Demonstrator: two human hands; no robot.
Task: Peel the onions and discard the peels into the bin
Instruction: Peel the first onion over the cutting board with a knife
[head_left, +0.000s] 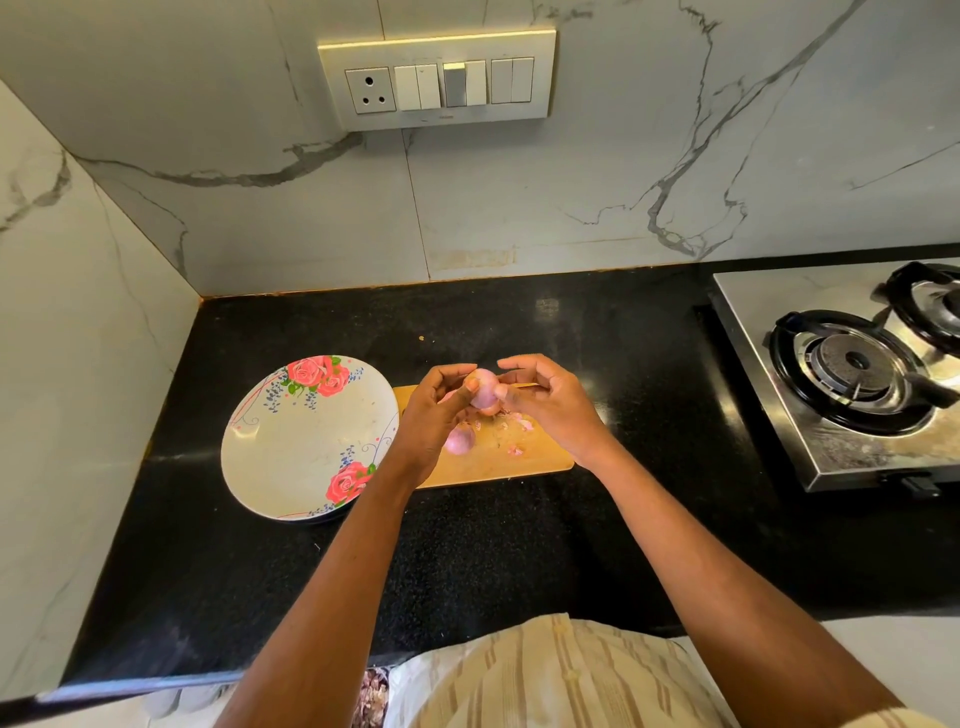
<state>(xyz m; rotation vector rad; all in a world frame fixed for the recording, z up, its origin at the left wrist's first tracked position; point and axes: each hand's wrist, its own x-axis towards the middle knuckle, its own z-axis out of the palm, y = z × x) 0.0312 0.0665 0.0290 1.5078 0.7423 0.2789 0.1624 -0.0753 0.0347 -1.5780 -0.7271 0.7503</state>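
Left hand (441, 410) is gripping an onion (484, 388); right hand (545, 400) is pinching its side; peels (514, 451) are lying below the fingers.

Bare black table (519, 545) is lying open in front of the cutting board (498, 462) and behind it up to the wall. The flowered plate (301, 447) is blocking the left side, touching the board's edge, and the gas stove (852, 384) is closing off the right.
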